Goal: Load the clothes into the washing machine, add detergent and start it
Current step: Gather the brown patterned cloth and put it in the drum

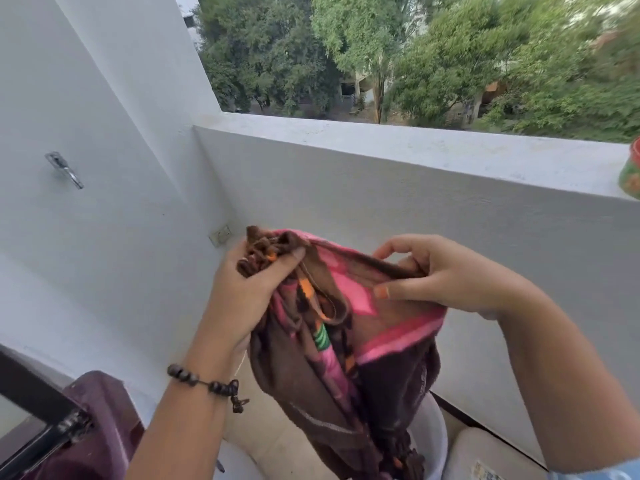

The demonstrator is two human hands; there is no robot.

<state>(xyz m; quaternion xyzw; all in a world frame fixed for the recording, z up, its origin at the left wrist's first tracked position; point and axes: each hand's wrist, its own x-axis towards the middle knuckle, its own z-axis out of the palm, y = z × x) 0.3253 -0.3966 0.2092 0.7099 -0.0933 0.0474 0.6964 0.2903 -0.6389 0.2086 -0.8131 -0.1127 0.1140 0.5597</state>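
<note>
A brown and pink patterned cloth [349, 344] with fringed ends hangs between my hands above a white bucket [431, 434]. My left hand [246, 289], with a bead bracelet on the wrist, is closed around a bunched corner of the cloth. My right hand [433, 275] pinches the cloth's upper edge between thumb and fingers. The cloth's lower end drops into the bucket. At the bottom left is the purple top of the washing machine [100, 434] with its dark glass lid [31, 407] raised.
A white balcony parapet [398, 157] runs across in front, with trees beyond. A white wall on the left carries a metal tap [64, 169] and a socket [220, 234]. A green and red container [632, 174] stands on the ledge at far right. A pale tub [491, 459] sits beside the bucket.
</note>
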